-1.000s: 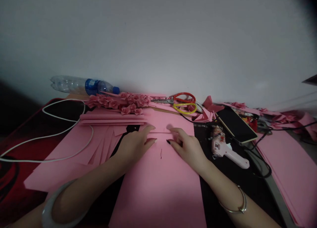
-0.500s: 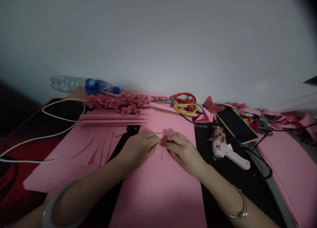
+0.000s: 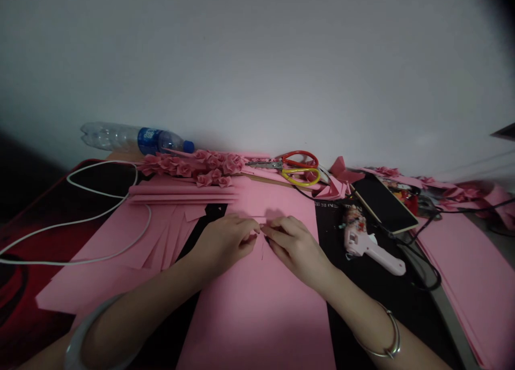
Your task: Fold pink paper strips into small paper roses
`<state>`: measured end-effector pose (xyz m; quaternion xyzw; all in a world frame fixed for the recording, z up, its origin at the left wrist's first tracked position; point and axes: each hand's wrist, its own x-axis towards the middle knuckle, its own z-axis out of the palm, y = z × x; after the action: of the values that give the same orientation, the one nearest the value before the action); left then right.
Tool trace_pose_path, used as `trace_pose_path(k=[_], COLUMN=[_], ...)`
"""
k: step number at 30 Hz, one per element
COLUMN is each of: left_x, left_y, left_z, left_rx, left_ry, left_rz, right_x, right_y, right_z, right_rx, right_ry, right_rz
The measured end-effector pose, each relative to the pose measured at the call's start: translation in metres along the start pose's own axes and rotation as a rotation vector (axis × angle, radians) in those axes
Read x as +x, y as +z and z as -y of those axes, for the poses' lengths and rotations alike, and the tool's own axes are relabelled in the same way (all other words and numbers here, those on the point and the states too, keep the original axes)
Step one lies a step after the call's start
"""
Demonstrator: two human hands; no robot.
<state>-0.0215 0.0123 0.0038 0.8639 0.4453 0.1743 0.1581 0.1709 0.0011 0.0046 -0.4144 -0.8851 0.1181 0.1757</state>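
- Dark red-and-black desk mat [image 3: 32,209] is lying at the far left, with a looped white cable [image 3: 80,263] trailing across it and over the paper beside it.
- Fringed pink paper sheet [image 3: 104,263] is spreading out from the mat, with long cut strips [image 3: 181,194] stacked flat behind it, seemingly kept within easy reach.
- Clear plastic bottle with a blue label [image 3: 147,140] is lying on its side against the wall, beyond the clustered pink paper roses [image 3: 213,166].
- Left hand [image 3: 223,244], with a pale bangle [image 3: 78,340] on its wrist, is curling into a narrow pinch, its fingertips closing on a narrow folded strip of pink paper [image 3: 251,218].
- Right hand [image 3: 295,246], with a thin metal bangle [image 3: 386,355] on its wrist, is pinching the same strip from the other side, apparently keeping the fold tight; fingers hide part of it.
- Large pink paper sheet [image 3: 257,322] is lying beneath both hands, seemingly serving as a flat working surface.
- Red-and-yellow-handled scissors [image 3: 300,167] are resting beyond the hands, while a pale pink glue gun [image 3: 364,246] is lying nearer on the right.
- Black smartphone [image 3: 384,204] and a stack of pink sheets [image 3: 466,273] are occupying the far right.
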Motion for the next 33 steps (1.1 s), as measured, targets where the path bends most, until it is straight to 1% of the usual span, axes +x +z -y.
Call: trace_pose_path(k=[10, 15, 20, 25, 27, 30, 33], left_x=[0.001, 0.002, 0.003, 0.001, 0.000, 0.000, 0.000], left_y=[-0.003, -0.001, 0.001, 0.002, 0.004, 0.007, 0.007], left_z=[-0.003, -0.001, 0.000, 0.002, 0.003, 0.003, -0.001], left_rx=[0.044, 0.051, 0.034, 0.014, 0.012, 0.044, 0.113], left_ry=[0.002, 0.011, -0.006, -0.056, -0.036, 0.020, -0.002], left_rz=[0.009, -0.003, 0.006, 0.029, 0.018, 0.026, 0.064], right_x=[0.003, 0.007, 0.006, 0.001, 0.000, 0.000, -0.001], right_y=[0.003, 0.005, 0.000, -0.007, -0.009, -0.008, -0.007], right_z=[0.005, 0.011, 0.014, 0.013, 0.012, 0.011, 0.010], right_rx=[-0.217, -0.301, -0.388, -0.528, -0.554, -0.549, -0.541], right_ry=[0.082, 0.138, 0.193, 0.323, 0.354, 0.349, 0.345], right_rz=[0.054, 0.088, 0.076, 0.043, 0.041, 0.041, 0.032])
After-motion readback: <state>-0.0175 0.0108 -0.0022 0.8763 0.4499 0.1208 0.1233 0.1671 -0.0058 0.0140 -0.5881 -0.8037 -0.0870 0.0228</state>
